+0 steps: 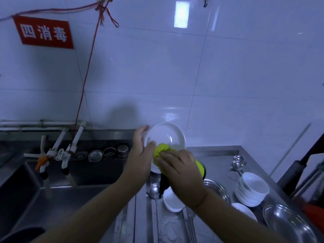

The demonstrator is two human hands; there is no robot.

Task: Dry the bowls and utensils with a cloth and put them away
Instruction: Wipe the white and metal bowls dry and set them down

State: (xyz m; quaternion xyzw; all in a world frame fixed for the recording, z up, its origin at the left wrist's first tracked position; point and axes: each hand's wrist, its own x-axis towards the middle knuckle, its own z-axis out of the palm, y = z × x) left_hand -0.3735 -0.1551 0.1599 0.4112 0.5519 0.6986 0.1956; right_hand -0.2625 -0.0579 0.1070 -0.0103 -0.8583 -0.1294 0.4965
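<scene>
While you hold the white bowl [165,135] tilted up above the steel counter [217,151], its open side faces you so the inside is easy to reach. Your left hand [140,155] is clamped on the bowl's left rim, thumb on the inner face and the other fingers wrapped behind, which steadies it against the push of wiping. Your right hand [180,171] is closed on a bunched yellow-green cloth [161,149] and presses it against the lower inside of the bowl; a dark part of the cloth hangs down below your wrist. Lifting the bowl clear of the counter looks like a way to turn it freely and keep it off the wet surface.

Judging by the layout, you are partway through the job. To your right a stack of white bowls [252,190] sits near the counter's far edge, which I take to be the dried pile, though I cannot tell for certain. Below your hands another small white bowl [172,200] lies beside a steel spoon [154,188], with a steel plate [289,223] at the lower right and a pair of ladles [237,163] further back; these seem to be waiting their turn. The sink [21,186] and its taps [57,153] lie well apart on the left, out of the way of the drying.
</scene>
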